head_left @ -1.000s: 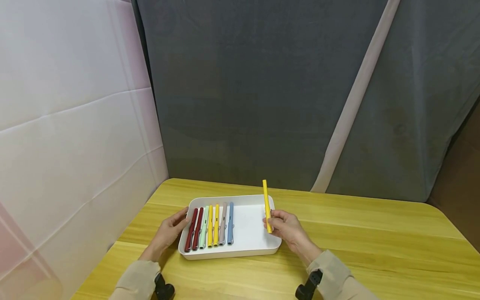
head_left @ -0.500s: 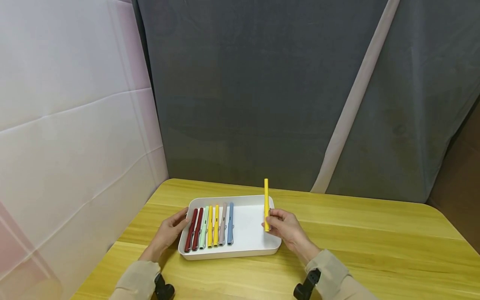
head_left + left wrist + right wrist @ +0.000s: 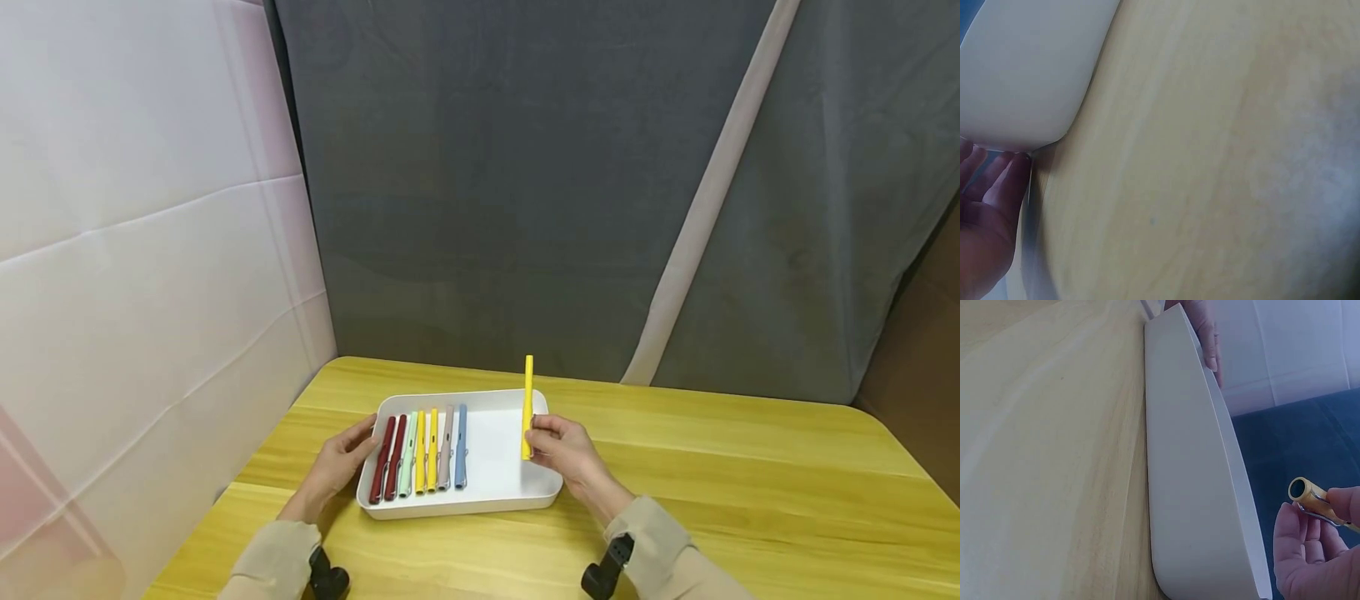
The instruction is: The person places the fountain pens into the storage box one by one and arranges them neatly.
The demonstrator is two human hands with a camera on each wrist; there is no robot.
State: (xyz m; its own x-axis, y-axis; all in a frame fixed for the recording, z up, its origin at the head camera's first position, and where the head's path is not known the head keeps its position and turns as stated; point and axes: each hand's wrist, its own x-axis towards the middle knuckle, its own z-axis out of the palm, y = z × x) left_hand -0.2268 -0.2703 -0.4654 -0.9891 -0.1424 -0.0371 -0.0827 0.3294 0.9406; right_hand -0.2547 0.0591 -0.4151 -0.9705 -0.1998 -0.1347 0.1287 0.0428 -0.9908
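Note:
My right hand (image 3: pixel 566 450) pinches a yellow pen (image 3: pixel 528 400) between thumb and fingers, above the right part of a white tray (image 3: pixel 495 506). The pen stands nearly upright in the head view. Its hollow-looking end and wire clip show in the right wrist view, on the yellow pen (image 3: pixel 1310 495). My left hand (image 3: pixel 341 462) holds the tray's left side, thumb at the rim and fingers along the outer wall. In the tray lie two dark red pens (image 3: pixel 382 460), a light green pen (image 3: pixel 408 454), two yellow pens (image 3: pixel 421 452), a greyish-pink pen (image 3: pixel 446 447) and a blue pen (image 3: pixel 461 446).
The tray stands on a yellow wood-grain table (image 3: pixel 720 475). A dark grey curtain (image 3: pixel 480 183) hangs behind the table's far edge, and a pale cloth (image 3: pixel 150 275) hangs along the left. The tray's right part shows bare white floor.
My right hand has shifted slightly left over the tray with the yellow pen, which has turned more upright. The left hand, the tray and the row of pens have stayed in place.

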